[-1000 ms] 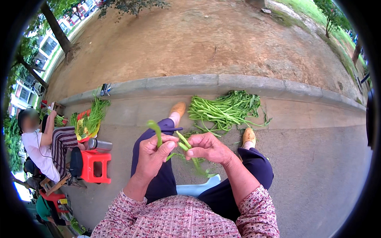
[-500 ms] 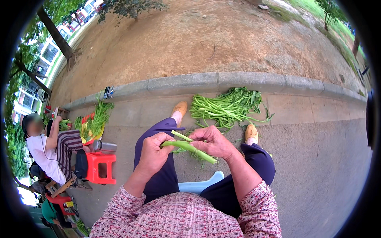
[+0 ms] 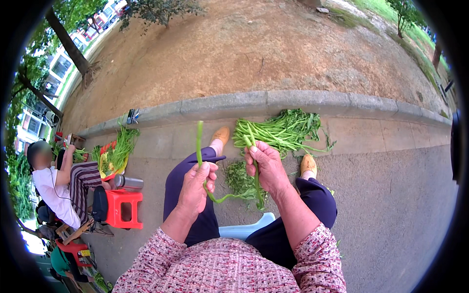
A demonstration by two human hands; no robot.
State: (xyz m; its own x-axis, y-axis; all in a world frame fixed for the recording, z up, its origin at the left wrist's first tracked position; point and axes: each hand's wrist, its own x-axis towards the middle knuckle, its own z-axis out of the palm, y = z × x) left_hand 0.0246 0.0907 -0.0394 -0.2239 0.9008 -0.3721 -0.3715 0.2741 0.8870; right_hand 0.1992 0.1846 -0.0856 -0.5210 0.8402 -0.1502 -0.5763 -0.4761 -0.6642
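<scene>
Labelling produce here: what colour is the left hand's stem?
Light green; the stem shows best in the head view.

The leafy stalk pile (image 3: 288, 128) lies on pavement (image 3: 366, 136) before the curb (image 3: 220, 102), with a plastic stool (image 3: 114, 207) well left, beside a seated person (image 3: 53, 188).

Soft, even daylight casts faint shadows; buildings (image 3: 61, 65) at left look washed out; the kerb (image 3: 312, 101) bows, edges darkening to black.

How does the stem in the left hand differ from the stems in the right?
The stem in the left hand stands tall above it; the stems in the right hand show shorter tops. Below, the left stem bends sideways; the right ones hang steeper. Both are green.
</scene>
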